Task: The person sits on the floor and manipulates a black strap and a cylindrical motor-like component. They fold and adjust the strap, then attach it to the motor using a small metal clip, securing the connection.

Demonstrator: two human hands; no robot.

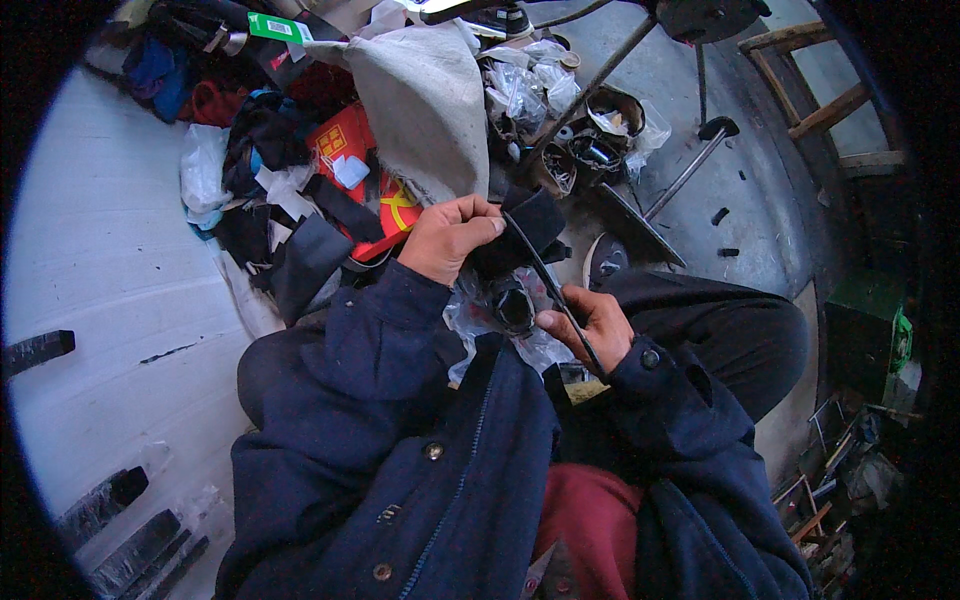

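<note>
black strip (544,270) slants between left hand (455,238) and right hand (595,326), each grip pinching it.

Left: broad, whitish, smooth surface (110,240), faintly lined; floor or covering, cannot tell. Upper right: smooth blue-grey floor (765,215), brown wooden barred frame (829,110) at its edge. Far right: dark green boxy object (858,325), shadowed clutter of thin rods (835,460) below. Cool light, brighter left.
</note>
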